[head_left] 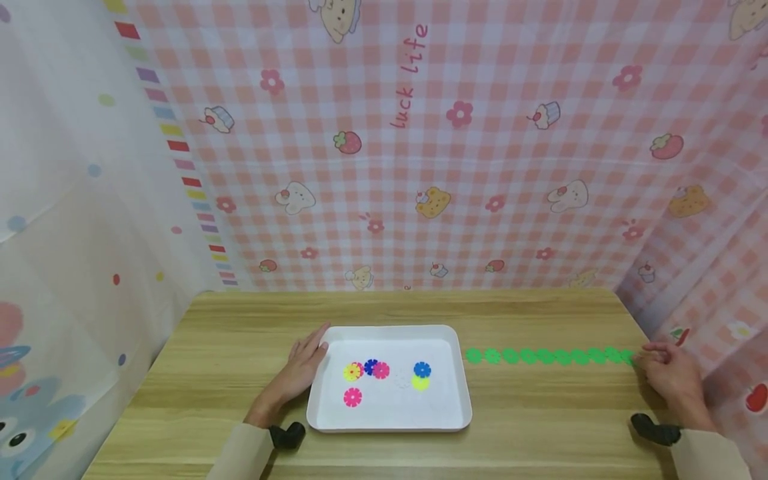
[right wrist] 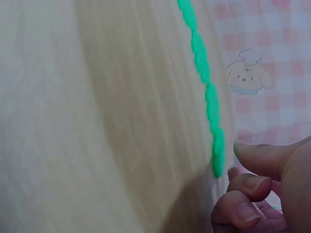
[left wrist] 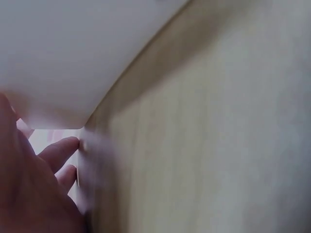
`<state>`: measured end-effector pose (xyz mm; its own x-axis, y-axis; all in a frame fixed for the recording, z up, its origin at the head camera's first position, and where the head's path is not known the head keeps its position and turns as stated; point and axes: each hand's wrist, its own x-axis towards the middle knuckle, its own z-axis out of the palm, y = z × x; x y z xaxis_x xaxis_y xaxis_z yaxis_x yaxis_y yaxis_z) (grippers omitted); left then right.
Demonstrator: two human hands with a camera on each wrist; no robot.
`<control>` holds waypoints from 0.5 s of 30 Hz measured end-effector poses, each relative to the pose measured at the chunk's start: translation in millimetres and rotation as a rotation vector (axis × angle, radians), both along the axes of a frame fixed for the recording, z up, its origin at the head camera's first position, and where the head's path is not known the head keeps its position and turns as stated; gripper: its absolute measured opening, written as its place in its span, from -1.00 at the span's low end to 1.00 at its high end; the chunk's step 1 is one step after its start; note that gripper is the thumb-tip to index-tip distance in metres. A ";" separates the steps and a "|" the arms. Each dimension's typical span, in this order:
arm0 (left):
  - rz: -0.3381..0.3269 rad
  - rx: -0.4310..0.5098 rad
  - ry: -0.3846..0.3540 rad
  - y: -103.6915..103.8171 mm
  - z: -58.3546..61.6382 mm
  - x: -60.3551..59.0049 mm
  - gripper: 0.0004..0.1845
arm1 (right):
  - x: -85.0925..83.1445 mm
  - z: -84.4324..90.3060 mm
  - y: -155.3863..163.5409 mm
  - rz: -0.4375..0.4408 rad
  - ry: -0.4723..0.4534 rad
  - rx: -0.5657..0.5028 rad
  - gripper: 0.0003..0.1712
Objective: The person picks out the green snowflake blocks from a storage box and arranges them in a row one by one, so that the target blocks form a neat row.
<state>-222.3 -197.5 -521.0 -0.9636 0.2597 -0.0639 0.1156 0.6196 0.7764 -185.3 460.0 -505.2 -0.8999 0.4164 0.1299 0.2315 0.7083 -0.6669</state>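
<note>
Head view: right hand [head_left: 675,377] at green chain [head_left: 549,356] end, contact unclear.

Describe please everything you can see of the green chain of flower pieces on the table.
The green chain is a straight row of about ten small flower-shaped discs, bright green, plastic by the look, joined edge to edge. It lies flat on the wooden table, right of the white tray and apart from it. Its right end meets the fingertips of the right hand; whether they pinch it cannot be told.

left hand [head_left: 305,365] flat, right hand [head_left: 671,372] curled
</note>
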 end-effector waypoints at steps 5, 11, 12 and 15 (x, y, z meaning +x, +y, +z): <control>0.006 0.020 0.010 -0.5 1.9 -0.7 -0.41 | -0.1 3.3 -6.2 0.036 0.055 0.050 -0.66; 0.006 0.009 0.009 -0.8 0.9 -2.2 -0.40 | 0.8 2.6 -8.0 0.050 0.004 0.019 -0.62; 0.008 0.009 0.005 -0.7 0.7 -2.2 -0.40 | 1.2 2.6 -8.0 0.041 -0.004 0.012 -0.60; 0.011 0.008 0.000 -0.6 0.0 -1.6 -0.40 | 1.6 2.2 -7.4 0.005 -0.027 0.001 -0.57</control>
